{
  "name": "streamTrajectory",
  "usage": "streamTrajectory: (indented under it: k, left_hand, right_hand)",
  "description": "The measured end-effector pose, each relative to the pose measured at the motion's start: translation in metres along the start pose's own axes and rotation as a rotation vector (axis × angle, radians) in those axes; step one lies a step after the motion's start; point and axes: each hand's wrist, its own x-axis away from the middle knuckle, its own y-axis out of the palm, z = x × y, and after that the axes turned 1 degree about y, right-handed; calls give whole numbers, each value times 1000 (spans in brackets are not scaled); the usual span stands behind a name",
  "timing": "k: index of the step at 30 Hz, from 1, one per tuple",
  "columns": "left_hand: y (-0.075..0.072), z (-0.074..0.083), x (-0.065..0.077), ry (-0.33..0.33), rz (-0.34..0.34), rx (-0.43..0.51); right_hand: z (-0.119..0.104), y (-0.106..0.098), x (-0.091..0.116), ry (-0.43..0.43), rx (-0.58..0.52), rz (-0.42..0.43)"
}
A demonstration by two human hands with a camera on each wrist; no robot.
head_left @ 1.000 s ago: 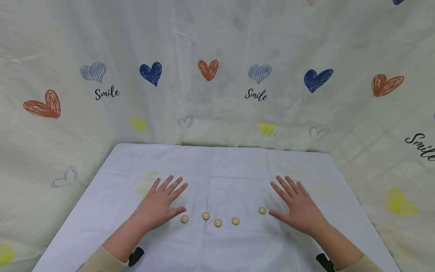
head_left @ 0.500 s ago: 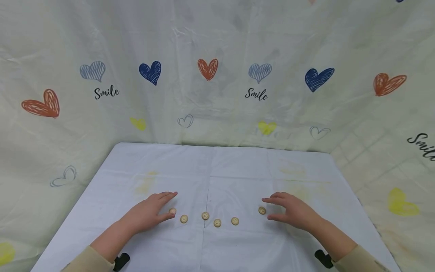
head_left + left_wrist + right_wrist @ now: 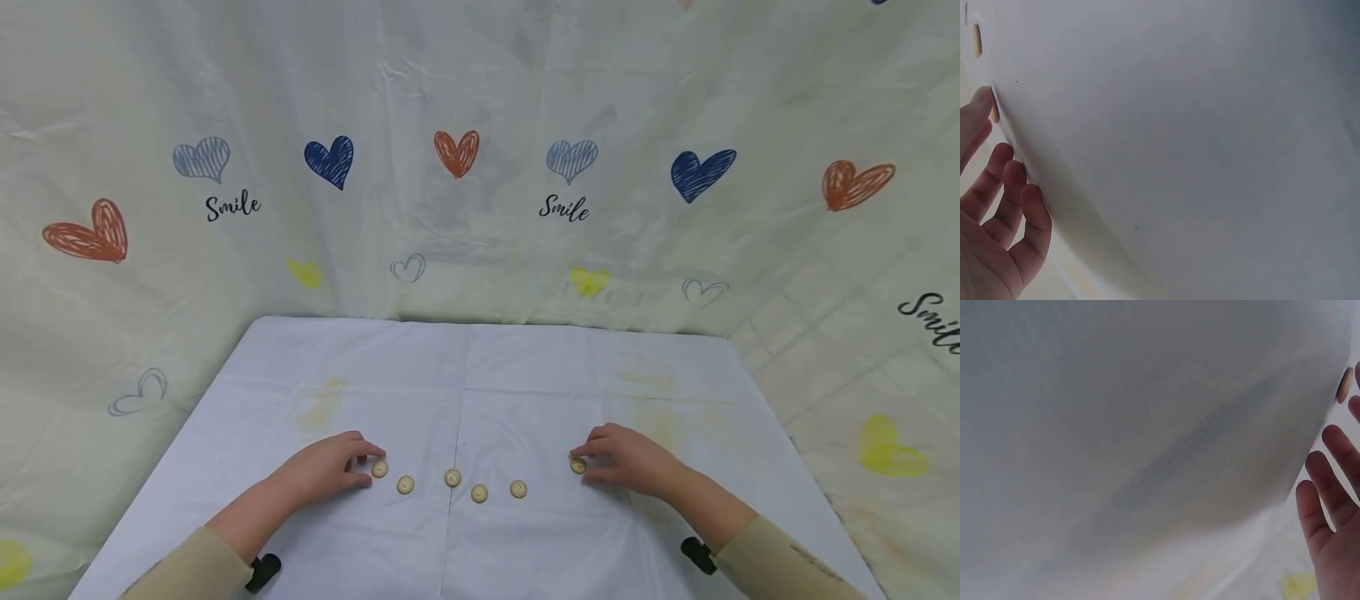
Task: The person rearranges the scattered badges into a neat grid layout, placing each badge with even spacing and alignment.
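Several round, light wooden buttons lie in an uneven row on the white tabletop. My left hand [image 3: 318, 468] is at the leftmost button [image 3: 379, 469]; thumb and curled index finger pinch it by its edges. In the left wrist view the thumb [image 3: 982, 99] lies against that button [image 3: 995, 111], seen edge-on. At the other end of the row, my right hand [image 3: 636, 460] pinches the rightmost button [image 3: 578, 466] between index finger and thumb. The right wrist view shows this button [image 3: 1345, 385] beside the fingers, with the thumb out of frame.
Between the hands lie more buttons: one by the left hand [image 3: 405, 485], then a middle button [image 3: 452, 477], a lower button [image 3: 479, 494] and another button [image 3: 518, 489]. A white cloth [image 3: 525, 358] covers the table. Behind it hangs a heart-printed curtain [image 3: 510, 242].
Both hands, spread flat a second ago, have drawn their fingers in and closed on the two end buttons. The leftmost button, hidden under the left hand at first, now shows.
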Motion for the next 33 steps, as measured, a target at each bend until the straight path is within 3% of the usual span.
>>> streamTrajectory:
  k: [13, 22, 33]
  left_hand:
    - [5, -6, -8, 78, 11, -17]
    - [5, -7, -10, 74, 6, 31]
    - [3, -8, -11, 16, 0, 110]
  right_hand:
    - [5, 4, -5, 27, 24, -32]
    - [7, 4, -8, -31, 131, -31]
    - [5, 3, -9, -53, 167, -9]
